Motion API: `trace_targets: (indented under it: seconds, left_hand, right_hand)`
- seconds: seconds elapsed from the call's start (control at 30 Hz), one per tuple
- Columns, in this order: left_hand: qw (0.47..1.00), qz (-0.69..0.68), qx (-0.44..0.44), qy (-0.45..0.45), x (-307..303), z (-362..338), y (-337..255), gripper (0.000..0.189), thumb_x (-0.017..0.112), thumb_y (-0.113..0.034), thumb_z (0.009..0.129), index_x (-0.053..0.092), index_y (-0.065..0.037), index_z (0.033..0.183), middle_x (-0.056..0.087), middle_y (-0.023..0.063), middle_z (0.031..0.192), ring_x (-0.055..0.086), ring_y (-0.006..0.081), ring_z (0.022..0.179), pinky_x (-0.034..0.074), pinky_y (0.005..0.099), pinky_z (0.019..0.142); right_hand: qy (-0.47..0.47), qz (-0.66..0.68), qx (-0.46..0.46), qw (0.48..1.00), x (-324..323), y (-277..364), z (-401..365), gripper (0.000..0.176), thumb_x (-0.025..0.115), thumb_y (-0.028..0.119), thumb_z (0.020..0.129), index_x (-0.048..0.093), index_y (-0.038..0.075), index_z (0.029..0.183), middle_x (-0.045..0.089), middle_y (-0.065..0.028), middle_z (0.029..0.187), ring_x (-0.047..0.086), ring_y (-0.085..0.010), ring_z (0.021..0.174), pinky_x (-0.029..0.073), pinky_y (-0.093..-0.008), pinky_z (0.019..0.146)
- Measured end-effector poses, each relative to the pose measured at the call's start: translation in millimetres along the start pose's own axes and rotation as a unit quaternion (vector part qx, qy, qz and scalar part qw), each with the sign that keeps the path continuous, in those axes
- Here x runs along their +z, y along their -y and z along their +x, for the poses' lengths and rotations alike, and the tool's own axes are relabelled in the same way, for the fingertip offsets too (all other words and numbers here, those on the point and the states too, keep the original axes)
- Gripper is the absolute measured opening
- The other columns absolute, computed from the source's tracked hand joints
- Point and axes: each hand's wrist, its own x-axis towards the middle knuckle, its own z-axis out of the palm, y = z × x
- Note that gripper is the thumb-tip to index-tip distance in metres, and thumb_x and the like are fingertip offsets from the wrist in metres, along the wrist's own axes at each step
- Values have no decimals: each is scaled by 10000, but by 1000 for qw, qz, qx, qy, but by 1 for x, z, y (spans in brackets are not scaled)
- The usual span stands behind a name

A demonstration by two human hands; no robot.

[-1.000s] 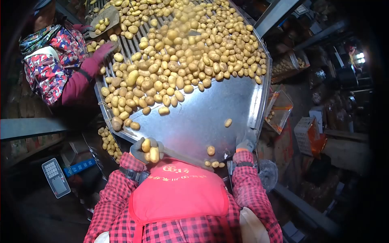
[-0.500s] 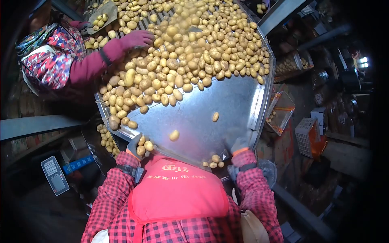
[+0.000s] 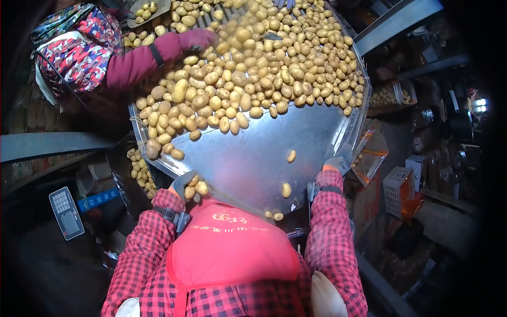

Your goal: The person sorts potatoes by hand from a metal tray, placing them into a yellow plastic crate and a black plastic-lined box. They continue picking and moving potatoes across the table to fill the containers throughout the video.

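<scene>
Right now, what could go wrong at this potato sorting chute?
The left hand cups several small potatoes at the edge of the metal chute; one could drop.
A loose potato on the sloped sheet may slide past both hands.
The right hand sits at the chute's rim, which might be sharp.

Dim shed, crate (image 3: pixel 397 182) rt, lamp (image 3: pixel 479 102) far rt

Your right hand (image 3: pixel 335 165) is now higher up the rim of the metal chute (image 3: pixel 248 158). The co-worker's hand (image 3: pixel 203 38) reaches further over the potatoes (image 3: pixel 253 79), and a loose potato (image 3: pixel 285 189) rolls lower.
</scene>
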Motion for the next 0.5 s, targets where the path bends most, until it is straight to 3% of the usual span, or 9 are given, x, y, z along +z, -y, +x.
trace_targets:
  seconds: [0.07,0.17,0.23,0.27,0.3,0.37,0.4,0.47,0.5]
  left_hand:
    - [1000,-12,4,-10,-2,2,5,456,443,-406,988,620,2,889,672,169,888,576,221,655,492,306,590]
    - [993,105,50,-20,4,-4,-1,439,452,-382,976,629,15,912,672,165,871,576,218,653,489,315,590]
    - [978,147,145,-15,-2,0,15,371,458,-332,962,612,-4,879,668,150,866,575,214,654,492,315,581]
    - [994,68,85,-17,-1,0,10,353,458,-325,961,594,-20,850,666,145,869,573,211,654,492,313,580]
    - [999,-11,24,-21,1,-1,5,338,458,-319,960,577,-35,821,663,139,871,571,209,654,493,311,579]
    - [996,78,31,-14,1,-5,-3,336,457,-324,960,568,-45,811,660,131,870,569,207,654,492,310,585]
    - [992,125,32,-12,0,-9,-4,335,456,-327,961,564,-50,806,658,126,869,569,206,653,492,310,588]
    - [995,95,28,17,-13,-2,6,357,456,-353,962,598,-43,857,658,123,866,569,205,653,493,311,605]
    - [996,80,26,33,-24,7,16,372,455,-366,963,615,-40,883,658,121,864,570,204,652,494,312,613]
  right_hand:
    - [74,69,76,992,-1,0,17,624,628,498,895,561,32,1305,587,-227,1333,560,-349,1247,465,-439,1004]
    - [142,61,79,985,-6,2,17,718,648,565,856,576,18,1315,577,-237,1355,556,-342,1265,470,-433,1011]
    - [143,11,68,987,12,-7,17,828,665,635,809,571,5,1337,565,-240,1373,541,-350,1286,461,-433,1032]
    - [191,-6,115,975,30,-14,22,977,679,720,730,556,-26,1349,572,-256,1357,514,-367,1316,437,-416,1070]
    - [210,23,92,973,52,-33,28,1023,673,749,706,568,-59,1325,541,-265,1393,463,-355,1370,390,-404,1110]
    - [188,75,63,977,102,-62,50,850,720,678,731,671,-48,1170,684,-257,1141,669,-353,1075,527,-449,881]
    - [221,193,100,951,91,-58,42,756,741,609,751,676,-35,1142,684,-226,1044,657,-327,928,513,-445,765]
    - [274,422,168,848,43,-35,16,571,784,471,789,686,-7,1086,684,-163,850,633,-274,633,486,-439,532]
    - [258,494,213,803,27,-14,8,386,797,348,819,681,27,1001,570,-100,632,409,-211,392,295,-391,360]
